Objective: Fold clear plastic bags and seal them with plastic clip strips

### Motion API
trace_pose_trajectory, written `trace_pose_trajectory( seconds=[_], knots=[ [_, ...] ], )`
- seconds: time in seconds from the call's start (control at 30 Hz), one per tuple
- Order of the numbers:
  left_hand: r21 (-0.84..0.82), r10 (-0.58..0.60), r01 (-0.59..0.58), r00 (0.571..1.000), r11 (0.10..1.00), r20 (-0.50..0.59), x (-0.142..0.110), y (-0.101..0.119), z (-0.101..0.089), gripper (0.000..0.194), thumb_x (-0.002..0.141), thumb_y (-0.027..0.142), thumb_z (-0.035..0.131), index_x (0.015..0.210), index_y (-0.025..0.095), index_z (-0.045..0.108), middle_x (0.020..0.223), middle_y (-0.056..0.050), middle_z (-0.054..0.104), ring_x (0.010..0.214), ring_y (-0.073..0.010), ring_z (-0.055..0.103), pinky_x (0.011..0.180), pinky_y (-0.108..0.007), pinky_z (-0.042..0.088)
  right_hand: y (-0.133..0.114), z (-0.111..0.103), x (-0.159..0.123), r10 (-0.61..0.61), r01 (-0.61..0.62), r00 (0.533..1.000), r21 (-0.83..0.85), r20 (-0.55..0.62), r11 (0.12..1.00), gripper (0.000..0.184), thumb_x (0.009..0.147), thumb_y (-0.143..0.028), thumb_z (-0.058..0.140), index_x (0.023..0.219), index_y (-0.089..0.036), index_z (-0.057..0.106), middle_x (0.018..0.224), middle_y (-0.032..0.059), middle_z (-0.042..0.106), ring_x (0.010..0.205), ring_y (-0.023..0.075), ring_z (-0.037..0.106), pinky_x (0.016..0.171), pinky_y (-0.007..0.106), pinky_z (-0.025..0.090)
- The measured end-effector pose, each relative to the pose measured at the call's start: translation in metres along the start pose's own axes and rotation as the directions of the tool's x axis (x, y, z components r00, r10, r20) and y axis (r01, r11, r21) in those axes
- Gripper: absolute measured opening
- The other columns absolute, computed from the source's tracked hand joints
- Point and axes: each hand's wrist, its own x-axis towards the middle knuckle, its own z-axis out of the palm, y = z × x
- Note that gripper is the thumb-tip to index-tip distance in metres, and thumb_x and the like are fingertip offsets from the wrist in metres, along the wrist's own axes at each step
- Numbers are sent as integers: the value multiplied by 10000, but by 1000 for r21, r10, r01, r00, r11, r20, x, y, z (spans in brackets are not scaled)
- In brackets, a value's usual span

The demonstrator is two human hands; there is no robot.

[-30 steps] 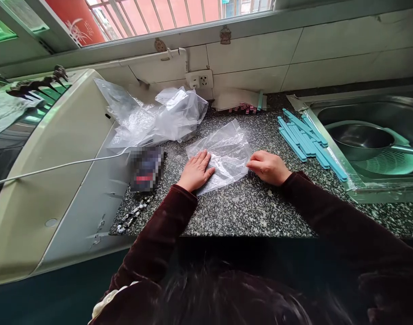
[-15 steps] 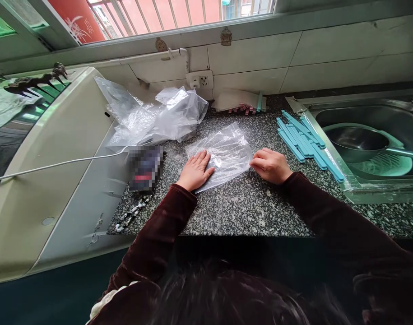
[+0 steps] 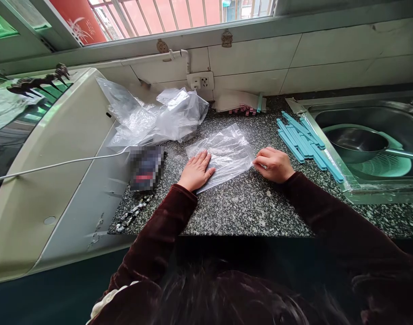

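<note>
A clear plastic bag (image 3: 228,151) lies flat and creased on the speckled stone counter (image 3: 240,212). My left hand (image 3: 196,171) rests on the bag's left part, palm down with the fingers stretched out. At the bag's right edge, my right hand (image 3: 273,165) has its thumb and fingers pinched together on the plastic. To the right of that hand lie several light-blue bag-sealing strips (image 3: 306,140). Behind the bag sits a heap of crumpled clear plastic bags (image 3: 172,115).
A sink (image 3: 368,106) on the right holds a pan (image 3: 358,140) over a green basket (image 3: 382,164). By the wall lies a packet with small pink pieces (image 3: 243,108). A white cable (image 3: 67,162) crosses to a blurred dark object (image 3: 146,169) on the left.
My right hand has shifted slightly to the right, drawing the bag's right edge a little with it. My left hand stays pressed on the bag.
</note>
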Motion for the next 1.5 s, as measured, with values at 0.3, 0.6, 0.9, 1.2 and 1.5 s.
trace_pose_trajectory(
  seconds=[0.3,0.6,0.9,1.2,1.5],
  knots=[
    [1,3,-3,1000,1000,-11,0,-1,1,607,904,487,246,1413,157,274,1499,-57,219,1380,-211,209,1134,-370,190,3,-3,-1,24,-23,999,-28,37,999,206,791,-198,515,632,-199,646,692,39,618,670,153,474,572,282,353],
    [7,4,-4,1000,1000,2,0,0,-1,613,906,486,243,1419,150,256,1504,-58,201,1385,-206,195,1134,-359,187,7,-5,-2,18,-18,1000,-48,5,999,218,794,-186,510,620,-196,642,673,36,618,670,154,482,557,274,354],
    [6,2,-2,1000,1000,-6,0,0,1,614,904,496,233,1419,163,257,1504,-46,209,1383,-201,201,1133,-347,185,10,-5,-4,-36,36,997,3,72,999,165,800,-191,515,739,-198,668,739,48,633,709,163,498,600,273,407],
    [12,6,-6,1000,1000,-17,0,-1,2,609,903,486,248,1417,161,265,1501,-49,215,1382,-210,206,1134,-360,186,7,-3,-4,-119,113,987,59,111,992,155,791,-183,522,762,-217,670,765,45,621,739,155,509,611,261,407],
    [9,2,-2,1000,1000,-14,0,0,1,610,903,492,239,1416,164,268,1500,-48,219,1381,-212,208,1131,-363,191,4,-5,-3,-111,107,988,45,106,993,239,818,-213,501,621,-205,636,744,43,618,708,141,478,535,246,327]
  ],
)
